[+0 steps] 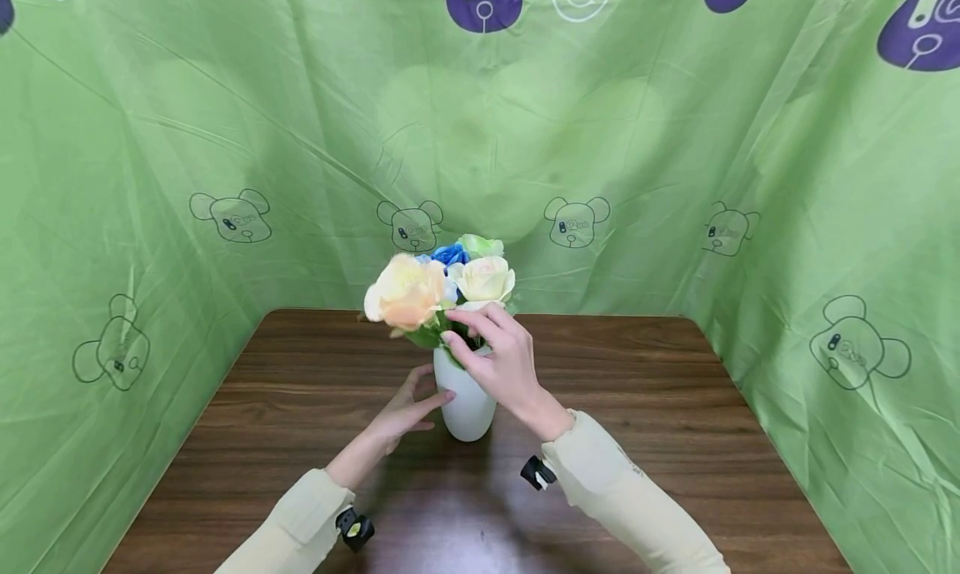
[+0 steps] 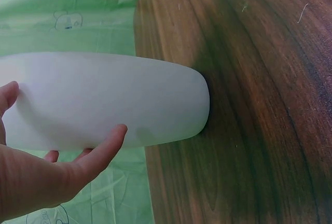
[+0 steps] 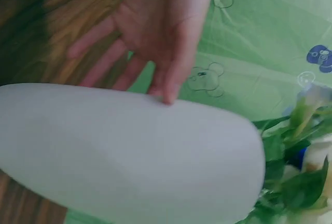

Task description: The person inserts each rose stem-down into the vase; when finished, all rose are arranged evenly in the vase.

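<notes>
A white vase point(image 1: 467, 403) stands upright on the wooden table, filled with artificial flowers. A large peach flower point(image 1: 408, 291) leans out to the left; a cream rose point(image 1: 486, 279), a blue flower point(image 1: 450, 254) and a pale green one point(image 1: 482, 244) sit behind it. My left hand point(image 1: 405, 409) holds the vase from the left, its thumb point(image 2: 111, 143) on the white wall and the other fingers partly hidden behind. My right hand point(image 1: 504, 359) is over the rim, thumb and index finger apart among the green leaves point(image 1: 429, 334) below the peach flower.
Green cloth point(image 1: 315, 141) with printed bear heads hangs at the back and both sides. Brown table surface point(image 1: 622, 382) surrounds the vase. Small black devices point(image 1: 537, 473) are on both wrists, at the cuffs of the cream sleeves point(image 1: 600, 466).
</notes>
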The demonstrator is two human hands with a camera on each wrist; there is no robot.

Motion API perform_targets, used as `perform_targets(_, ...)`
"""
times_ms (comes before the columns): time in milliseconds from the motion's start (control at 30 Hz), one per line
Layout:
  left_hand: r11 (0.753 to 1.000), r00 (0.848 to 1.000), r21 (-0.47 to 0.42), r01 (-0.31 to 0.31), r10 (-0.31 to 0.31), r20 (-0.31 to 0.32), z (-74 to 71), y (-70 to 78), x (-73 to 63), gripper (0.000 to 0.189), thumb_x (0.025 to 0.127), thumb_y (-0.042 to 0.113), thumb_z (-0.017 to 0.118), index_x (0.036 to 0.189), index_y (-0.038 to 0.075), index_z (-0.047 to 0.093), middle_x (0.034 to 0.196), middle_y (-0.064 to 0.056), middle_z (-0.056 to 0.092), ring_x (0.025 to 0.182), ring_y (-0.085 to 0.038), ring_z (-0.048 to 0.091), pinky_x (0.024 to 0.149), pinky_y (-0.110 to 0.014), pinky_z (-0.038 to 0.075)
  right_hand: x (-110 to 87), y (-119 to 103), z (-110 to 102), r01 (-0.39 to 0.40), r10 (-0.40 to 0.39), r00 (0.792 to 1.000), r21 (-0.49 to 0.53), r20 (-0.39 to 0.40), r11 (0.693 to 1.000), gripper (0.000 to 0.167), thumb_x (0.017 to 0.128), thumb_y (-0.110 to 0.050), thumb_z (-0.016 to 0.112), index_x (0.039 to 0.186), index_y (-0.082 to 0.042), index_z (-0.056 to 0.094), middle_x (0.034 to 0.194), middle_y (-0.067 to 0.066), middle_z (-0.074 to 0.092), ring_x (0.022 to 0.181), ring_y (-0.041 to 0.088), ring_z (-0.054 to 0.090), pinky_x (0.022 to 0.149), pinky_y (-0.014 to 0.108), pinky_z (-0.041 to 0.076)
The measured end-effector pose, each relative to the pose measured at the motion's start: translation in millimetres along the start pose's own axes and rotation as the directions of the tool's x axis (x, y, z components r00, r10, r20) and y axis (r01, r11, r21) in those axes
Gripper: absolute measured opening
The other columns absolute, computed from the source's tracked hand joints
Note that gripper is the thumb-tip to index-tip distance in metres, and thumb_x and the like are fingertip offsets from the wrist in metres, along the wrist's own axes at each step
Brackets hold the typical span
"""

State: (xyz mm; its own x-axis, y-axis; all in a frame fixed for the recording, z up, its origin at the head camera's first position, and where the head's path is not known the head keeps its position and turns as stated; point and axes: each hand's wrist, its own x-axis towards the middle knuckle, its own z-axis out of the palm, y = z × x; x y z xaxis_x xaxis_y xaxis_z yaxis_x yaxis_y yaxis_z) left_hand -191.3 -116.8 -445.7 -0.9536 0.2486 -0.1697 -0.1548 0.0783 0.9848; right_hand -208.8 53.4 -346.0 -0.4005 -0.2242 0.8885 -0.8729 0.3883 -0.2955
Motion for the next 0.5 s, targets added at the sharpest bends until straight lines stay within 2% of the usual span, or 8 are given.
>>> perform_targets(133, 1.0, 1.0, -0.014, 0.0, 0.0, 0.022, 2.0, 11.3, -7.3, 0.064, 0.085, 0.022, 0.061, 0.135, 0.01, 0.023, 0.131, -0.022, 0.028, 0.111, -0.039, 0.039, 0.077, -0.049, 0.043, 8.2, -4.9, 2.4, 0.036, -0.036, 0.996, 0.002, 0.077, 0.999, 0.018, 0.078, -0.021, 0.067, 0.093, -0.01, 0.069, 0.074, -0.002, 0.052, 0.064, 0.01, 0.046, 0.054, 0.017, 0.035)
perform_targets(267, 1.0, 1.0, -0.019, 0.001, -0.001, 0.016, 3.7, 16.2, -11.3, 0.062, 0.086, 0.02, 0.059, 0.135, 0.01, 0.023, 0.129, -0.021, 0.031, 0.11, -0.037, 0.041, 0.077, -0.049, 0.043, 10.0, -6.1, 4.6, 0.039, -0.036, 0.988, -0.018, 0.151, 0.999, 0.012, 0.076, -0.017, 0.068, 0.086, -0.01, 0.071, 0.068, -0.004, 0.047, 0.058, 0.009, 0.042, 0.05, 0.016, 0.031)
perform_targets(400, 1.0, 1.0, -0.025, 0.001, -0.001, 0.007, 2.0, 8.0, -6.3, 0.061, 0.085, 0.021, 0.061, 0.134, 0.012, 0.026, 0.128, -0.019, 0.032, 0.109, -0.035, 0.041, 0.077, -0.049, 0.044, 9.3, -5.0, 5.0, 0.037, -0.031, 0.985, -0.034, 0.17, 0.999, 0.008, 0.076, -0.016, 0.068, 0.081, -0.01, 0.07, 0.066, -0.005, 0.045, 0.057, 0.008, 0.04, 0.049, 0.017, 0.031)
perform_targets(500, 1.0, 1.0, -0.021, 0.009, -0.009, -0.005, 0.2, 0.0, -0.4, 0.063, 0.083, 0.025, 0.063, 0.133, 0.014, 0.026, 0.129, -0.018, 0.032, 0.11, -0.034, 0.04, 0.077, -0.049, 0.044, 8.1, -3.9, 4.1, 0.0, 0.005, 0.99, -0.036, 0.14, 0.999, 0.007, 0.078, -0.015, 0.067, 0.08, -0.009, 0.07, 0.067, -0.006, 0.045, 0.057, 0.007, 0.041, 0.049, 0.017, 0.033)
